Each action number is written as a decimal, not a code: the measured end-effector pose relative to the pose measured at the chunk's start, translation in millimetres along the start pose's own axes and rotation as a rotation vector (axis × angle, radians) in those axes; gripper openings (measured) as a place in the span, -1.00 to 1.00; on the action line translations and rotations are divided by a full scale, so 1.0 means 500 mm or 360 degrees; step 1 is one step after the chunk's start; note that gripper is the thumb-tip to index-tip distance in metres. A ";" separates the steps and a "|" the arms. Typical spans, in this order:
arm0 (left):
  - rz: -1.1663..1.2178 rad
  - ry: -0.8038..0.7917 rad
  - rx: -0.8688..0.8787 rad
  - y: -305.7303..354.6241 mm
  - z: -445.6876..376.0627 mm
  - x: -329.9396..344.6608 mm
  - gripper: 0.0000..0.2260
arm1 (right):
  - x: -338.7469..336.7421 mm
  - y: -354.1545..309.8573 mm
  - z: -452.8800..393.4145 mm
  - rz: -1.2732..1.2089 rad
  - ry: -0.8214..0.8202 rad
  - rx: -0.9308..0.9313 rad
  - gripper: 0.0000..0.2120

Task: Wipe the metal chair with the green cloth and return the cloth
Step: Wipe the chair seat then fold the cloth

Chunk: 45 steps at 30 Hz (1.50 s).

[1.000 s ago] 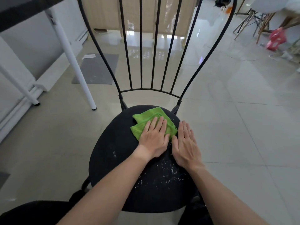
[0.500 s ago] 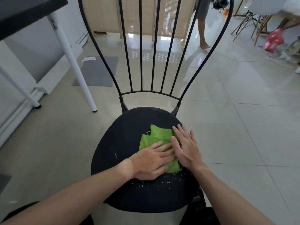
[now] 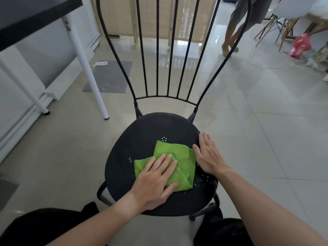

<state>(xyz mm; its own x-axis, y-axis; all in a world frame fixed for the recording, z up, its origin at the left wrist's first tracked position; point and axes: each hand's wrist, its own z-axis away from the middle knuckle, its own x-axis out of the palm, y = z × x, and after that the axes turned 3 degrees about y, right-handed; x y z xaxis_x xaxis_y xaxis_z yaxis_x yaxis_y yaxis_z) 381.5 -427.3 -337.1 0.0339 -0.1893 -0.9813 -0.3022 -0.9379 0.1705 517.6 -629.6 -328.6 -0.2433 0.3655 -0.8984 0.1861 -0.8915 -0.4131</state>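
- I am in the wiping step: my left hand point(image 3: 156, 178) lies flat, fingers spread, pressing the green cloth point(image 3: 179, 164) onto the black seat of the metal chair point(image 3: 145, 132).
- The cloth sits folded and rumpled on the front-right part of the seat, partly under my left palm, its right edge just beside my other hand.
- My right hand point(image 3: 207, 155) rests flat on the seat near its right rim, fingers together and extended, gripping nothing; I judge it is steadying the chair.
- White crumbs point(image 3: 202, 180) lie scattered on the seat just right of the cloth and below my right hand, with a few more specks near the cloth's left side.
- The back of the seat looks clean, so I judge the seat mostly done but not finished.
- Next I would sweep the cloth right and forward over those crumbs, keeping the palm pressed down so the folds do not slide loose.
- The backrest bars point(image 3: 158, 50) appear untouched; where the cloth should be returned, I cannot tell.
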 end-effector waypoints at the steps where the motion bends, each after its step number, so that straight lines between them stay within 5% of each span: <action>1: 0.0016 0.0001 -0.0083 0.013 -0.024 0.001 -0.34 | -0.002 0.004 0.002 -0.0062 -0.0037 0.0014 -0.37; 4: 0.0075 -0.0016 -0.0224 0.050 -0.097 0.019 -0.21 | -0.004 0.007 0.006 -0.0133 -0.0073 0.0020 -0.36; 10: 0.0188 -0.0100 0.0077 0.065 -0.168 0.016 -0.16 | 0.014 0.016 0.008 -0.0030 -0.0039 -0.0024 -0.24; 18: 0.0089 0.0072 -0.0481 0.121 -0.186 0.045 -0.36 | 0.020 0.020 0.014 -0.0204 0.0249 -0.0069 -0.26; 23: 0.0138 0.0079 -0.0301 0.148 -0.182 0.056 -0.31 | -0.016 0.029 0.017 -0.0454 0.0168 -0.0038 -0.37; 33: 0.0061 -0.0007 0.0209 0.102 0.014 0.024 -0.37 | -0.028 -0.018 -0.022 0.0029 -0.0155 -0.0139 -0.41; 41: -0.0003 0.0098 -0.0425 0.049 0.022 0.021 -0.40 | -0.045 -0.012 -0.016 0.0109 -0.0157 -0.0205 -0.43; 45: 0.0056 0.0087 -0.0464 0.126 -0.086 0.039 -0.40 | -0.045 -0.012 -0.023 0.0137 -0.0163 -0.0203 -0.42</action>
<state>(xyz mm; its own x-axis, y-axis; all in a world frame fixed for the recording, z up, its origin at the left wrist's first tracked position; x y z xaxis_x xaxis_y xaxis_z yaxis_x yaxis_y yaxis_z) 404.1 -502.5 -341.9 0.0822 -0.2311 -0.9694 -0.0179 -0.9729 0.2304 532.7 -629.4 -307.4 -0.3157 0.2544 -0.9141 0.3279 -0.8748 -0.3567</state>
